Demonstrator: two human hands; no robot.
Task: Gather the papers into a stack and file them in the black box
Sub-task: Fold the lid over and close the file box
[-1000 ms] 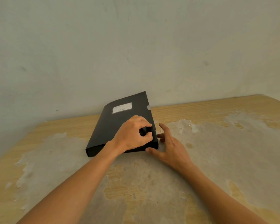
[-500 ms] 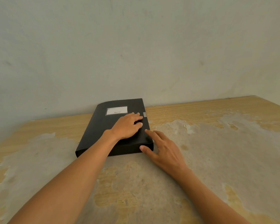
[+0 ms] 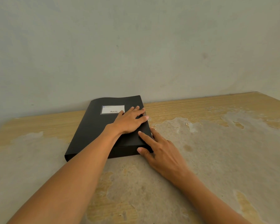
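Observation:
The black box [image 3: 94, 126] lies flat and closed on the table, its far end against the wall, a white label near that end. My left hand [image 3: 129, 121] rests palm down on the lid near its right edge, fingers spread over the clasp area. My right hand [image 3: 160, 151] touches the box's near right corner, with the index finger on the lid and the thumb against the front side. No papers are visible.
The worn wooden table [image 3: 217, 151] has patches of peeled, grey surface and stretches wide to the right and toward me. A plain pale wall [image 3: 136, 46] rises directly behind the box.
My left hand went from pinching the clasp to lying flat on the lid. The box slid away toward the wall and turned straighter. My right hand followed its corner.

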